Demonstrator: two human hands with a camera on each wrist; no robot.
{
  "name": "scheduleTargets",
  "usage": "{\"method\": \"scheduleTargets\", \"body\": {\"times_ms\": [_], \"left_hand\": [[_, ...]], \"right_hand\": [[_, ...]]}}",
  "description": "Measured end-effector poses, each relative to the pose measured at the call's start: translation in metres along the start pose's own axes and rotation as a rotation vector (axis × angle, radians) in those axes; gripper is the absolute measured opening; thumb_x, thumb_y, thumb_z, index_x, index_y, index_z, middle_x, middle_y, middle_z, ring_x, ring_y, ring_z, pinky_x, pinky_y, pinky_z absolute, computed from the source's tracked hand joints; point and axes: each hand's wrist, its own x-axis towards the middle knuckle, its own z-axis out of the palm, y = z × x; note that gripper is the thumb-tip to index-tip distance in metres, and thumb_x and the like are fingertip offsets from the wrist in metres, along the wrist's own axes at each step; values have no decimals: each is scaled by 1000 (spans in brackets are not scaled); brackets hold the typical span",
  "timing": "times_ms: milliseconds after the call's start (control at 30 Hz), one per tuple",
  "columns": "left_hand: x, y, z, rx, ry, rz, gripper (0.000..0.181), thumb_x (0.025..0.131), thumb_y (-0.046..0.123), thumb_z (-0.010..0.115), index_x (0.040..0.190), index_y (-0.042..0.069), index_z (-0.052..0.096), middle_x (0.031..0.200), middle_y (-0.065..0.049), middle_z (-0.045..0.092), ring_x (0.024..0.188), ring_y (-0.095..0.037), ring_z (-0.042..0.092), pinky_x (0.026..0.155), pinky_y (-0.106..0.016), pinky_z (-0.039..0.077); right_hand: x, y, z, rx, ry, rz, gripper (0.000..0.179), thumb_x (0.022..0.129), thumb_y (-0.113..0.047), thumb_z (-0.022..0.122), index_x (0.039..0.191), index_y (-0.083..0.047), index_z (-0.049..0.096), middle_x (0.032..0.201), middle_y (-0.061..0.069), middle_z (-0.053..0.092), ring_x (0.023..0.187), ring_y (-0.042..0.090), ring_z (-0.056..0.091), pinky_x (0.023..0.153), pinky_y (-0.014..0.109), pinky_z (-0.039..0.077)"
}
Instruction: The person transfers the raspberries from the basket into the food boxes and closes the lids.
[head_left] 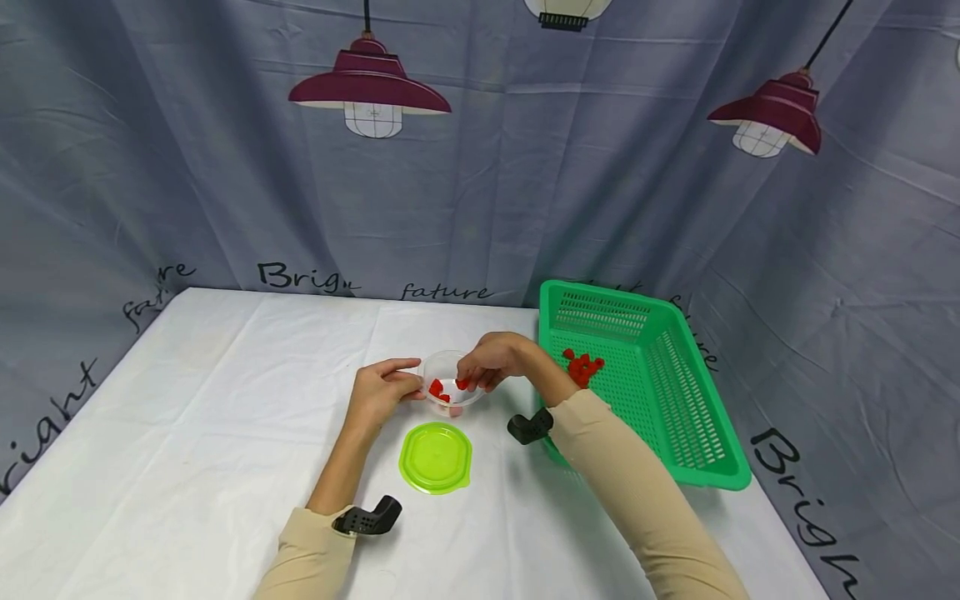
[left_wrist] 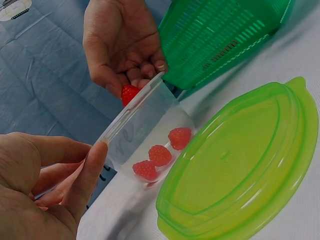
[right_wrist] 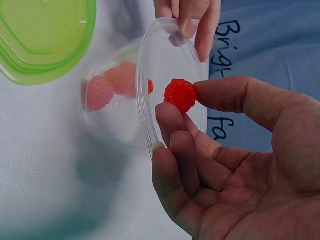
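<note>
A clear plastic tub (left_wrist: 132, 137) stands on the table between both hands, with several raspberries (left_wrist: 160, 155) at its bottom. The left hand (head_left: 378, 390) holds the tub's rim at the left side, thumb and fingers pinching it. Over the opening, the right hand (head_left: 495, 360) pinches one raspberry (right_wrist: 180, 95) between thumb and fingertips. Its other fingers are curled right at the rim in the right wrist view. Just in front of the tub, a bright green lid (head_left: 435, 458) lies flat.
To the right is a large green basket (head_left: 678, 367) with slotted sides, holding a small heap of raspberries (head_left: 582, 367); the right forearm passes over its near left edge. White cloth (head_left: 187, 467) covers the table. A grey printed curtain (head_left: 480, 208) hangs behind.
</note>
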Motion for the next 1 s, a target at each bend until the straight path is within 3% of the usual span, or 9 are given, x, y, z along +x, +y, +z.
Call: {"method": "scheduleTargets", "body": {"times_ms": [200, 533, 700, 1000], "left_hand": [[0, 1, -1, -2, -2, 2, 34, 88, -4, 70, 122, -4, 70, 94, -18, 76, 65, -14, 73, 72, -29, 65], [0, 0, 0, -15, -3, 2, 34, 89, -4, 70, 123, -5, 69, 91, -16, 75, 65, -14, 72, 74, -30, 65], [-1, -1, 0, -13, -1, 2, 33, 89, -4, 70, 122, -5, 69, 92, -17, 75, 66, -14, 72, 75, -31, 65], [0, 0, 0, -14, 0, 4, 34, 89, -4, 70, 123, -6, 69, 95, -22, 75, 64, -14, 72, 71, -27, 64]], "right_hand": [[-1, 0, 0, 2, -15, -15, 19, 92, -20, 65, 92, -3, 74, 82, 5, 69, 70, 16, 53, 66, 22, 54], [0, 2, -1, 18, -22, -20, 36, 92, -18, 66, 118, 7, 68, 85, 6, 70, 70, 15, 54, 67, 22, 55], [1, 3, -2, 20, -30, -18, 38, 94, -18, 65, 121, 7, 67, 85, 6, 70, 71, 15, 54, 67, 21, 55], [-4, 7, -6, 91, -22, -70, 30, 95, -19, 64, 109, 8, 67, 78, 5, 68, 70, 15, 59, 72, 24, 59]]}}
